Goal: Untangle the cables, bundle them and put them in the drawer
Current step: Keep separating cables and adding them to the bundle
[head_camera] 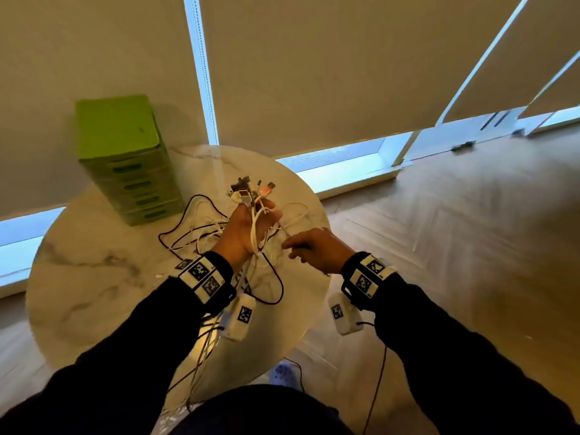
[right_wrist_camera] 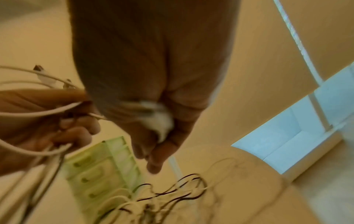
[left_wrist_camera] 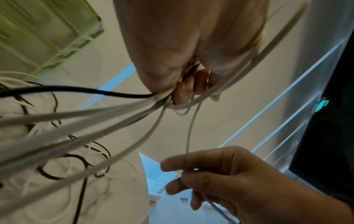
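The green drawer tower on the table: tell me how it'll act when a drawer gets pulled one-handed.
The green drawer tower stands tall and narrow on the marble table, so it may tip or slide toward the pull. It looks like thin plastic, probably light. Both the left hand and right hand hold cables, leaving none to steady it.

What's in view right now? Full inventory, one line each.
cables: several (count unclear), white and black, tangled on the table, ends gathered in the left hand
drawer unit: one, green, far left of the table, drawers closed
table: one, round, white marble
roller blinds: beige, behind the table
shoe: one, pale, on the floor
left hand: grips the cable bunch
right hand: pinches one thin white cable
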Demonstrator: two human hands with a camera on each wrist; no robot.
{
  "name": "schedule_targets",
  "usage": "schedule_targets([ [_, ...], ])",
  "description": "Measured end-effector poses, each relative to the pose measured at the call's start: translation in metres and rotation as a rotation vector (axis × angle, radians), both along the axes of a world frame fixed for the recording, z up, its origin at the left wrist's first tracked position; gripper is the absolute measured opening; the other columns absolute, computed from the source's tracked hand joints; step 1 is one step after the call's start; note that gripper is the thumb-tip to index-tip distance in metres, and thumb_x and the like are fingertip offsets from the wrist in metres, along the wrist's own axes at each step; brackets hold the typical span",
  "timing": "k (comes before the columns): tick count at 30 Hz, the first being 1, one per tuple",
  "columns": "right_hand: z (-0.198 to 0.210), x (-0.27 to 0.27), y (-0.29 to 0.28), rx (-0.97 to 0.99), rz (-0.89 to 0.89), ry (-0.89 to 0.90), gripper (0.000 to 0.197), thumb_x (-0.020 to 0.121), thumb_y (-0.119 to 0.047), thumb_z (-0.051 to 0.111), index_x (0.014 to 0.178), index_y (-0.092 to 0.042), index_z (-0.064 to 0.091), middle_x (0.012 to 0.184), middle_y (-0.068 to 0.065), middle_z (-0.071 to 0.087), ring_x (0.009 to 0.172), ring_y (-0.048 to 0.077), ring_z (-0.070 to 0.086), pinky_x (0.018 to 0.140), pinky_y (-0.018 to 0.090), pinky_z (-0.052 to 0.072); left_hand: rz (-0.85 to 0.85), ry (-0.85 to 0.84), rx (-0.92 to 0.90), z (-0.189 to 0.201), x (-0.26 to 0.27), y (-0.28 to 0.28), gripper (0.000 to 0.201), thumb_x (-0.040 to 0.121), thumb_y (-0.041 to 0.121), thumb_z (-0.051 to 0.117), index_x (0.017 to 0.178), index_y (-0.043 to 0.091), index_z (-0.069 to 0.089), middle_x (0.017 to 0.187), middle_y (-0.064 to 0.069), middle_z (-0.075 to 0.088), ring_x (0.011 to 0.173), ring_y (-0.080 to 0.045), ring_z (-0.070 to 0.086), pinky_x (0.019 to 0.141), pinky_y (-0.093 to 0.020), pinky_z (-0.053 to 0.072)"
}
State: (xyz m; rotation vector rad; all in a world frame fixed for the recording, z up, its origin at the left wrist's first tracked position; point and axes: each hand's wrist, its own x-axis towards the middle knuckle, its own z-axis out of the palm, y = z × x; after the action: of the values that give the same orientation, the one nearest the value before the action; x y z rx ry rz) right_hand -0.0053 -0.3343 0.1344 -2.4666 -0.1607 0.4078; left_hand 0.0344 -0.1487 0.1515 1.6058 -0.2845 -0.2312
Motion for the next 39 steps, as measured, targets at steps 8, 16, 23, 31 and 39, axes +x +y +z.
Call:
schedule_targets([
  [8, -0.026, -0.045, -0.118, -0.312, -0.308, 0.071, 0.034, 0.094, -0.005, 0.053, 0.087, -0.025, 0.080, 0.108, -0.002, 0.075, 0.107, 0.018, 0.066, 0.100, 0.026, 0.045, -0.098, 0.057, 0.008, -0.009, 0.003, -0.043, 0.020, 0.094, 0.018, 0.071, 0.092, 0.010, 0.053, 0.070, -0.006, 0.043, 0.061, -0.016, 0.045, 0.057, -0.025, 0.042],
  [16, -0.047, -0.092, -0.133, -0.116, -0.342, 0.162, 0.026, 0.081, -0.012, 0.070, 0.100, -0.020, 0.053, 0.123, 0.005, 0.062, 0.118, 0.022, 0.058, 0.095, 0.039, 0.049, -0.164, 0.085, -0.026, -0.012, -0.010, -0.080, 0.030, 0.098, 0.023, 0.066, 0.074, 0.024, 0.047, 0.061, 0.006, 0.040, 0.056, -0.013, 0.038, 0.053, -0.029, 0.035],
  [23, -0.024, -0.072, -0.073, 0.326, -0.152, 0.343, 0.051, 0.094, -0.022, 0.067, 0.140, -0.012, 0.046, 0.136, 0.005, 0.059, 0.125, 0.015, 0.056, 0.101, 0.025, 0.046, -0.358, 0.077, -0.020, -0.010, -0.029, -0.119, 0.034, 0.097, 0.025, 0.067, 0.079, 0.004, 0.048, 0.063, -0.004, 0.039, 0.054, -0.015, 0.039, 0.055, -0.025, 0.038],
  [31, -0.019, -0.068, -0.077, 0.439, -0.262, 0.185, 0.041, 0.101, -0.042, 0.050, 0.137, -0.027, 0.037, 0.124, 0.003, 0.063, 0.106, 0.017, 0.066, 0.092, 0.033, 0.053, -0.338, 0.059, 0.012, -0.012, -0.018, -0.121, 0.037, 0.095, 0.032, 0.069, 0.101, -0.002, 0.057, 0.090, -0.033, 0.056, 0.080, -0.040, 0.061, 0.073, -0.037, 0.058],
  [39, -0.018, -0.054, -0.096, 0.437, -0.423, -0.167, 0.017, 0.107, -0.027, 0.041, 0.108, -0.018, 0.056, 0.101, -0.001, 0.071, 0.092, 0.009, 0.071, 0.088, 0.030, 0.058, -0.256, 0.079, -0.012, -0.009, -0.013, -0.118, 0.020, 0.096, 0.025, 0.068, 0.102, 0.011, 0.056, 0.068, 0.003, 0.042, 0.058, -0.009, 0.043, 0.056, -0.026, 0.039],
])
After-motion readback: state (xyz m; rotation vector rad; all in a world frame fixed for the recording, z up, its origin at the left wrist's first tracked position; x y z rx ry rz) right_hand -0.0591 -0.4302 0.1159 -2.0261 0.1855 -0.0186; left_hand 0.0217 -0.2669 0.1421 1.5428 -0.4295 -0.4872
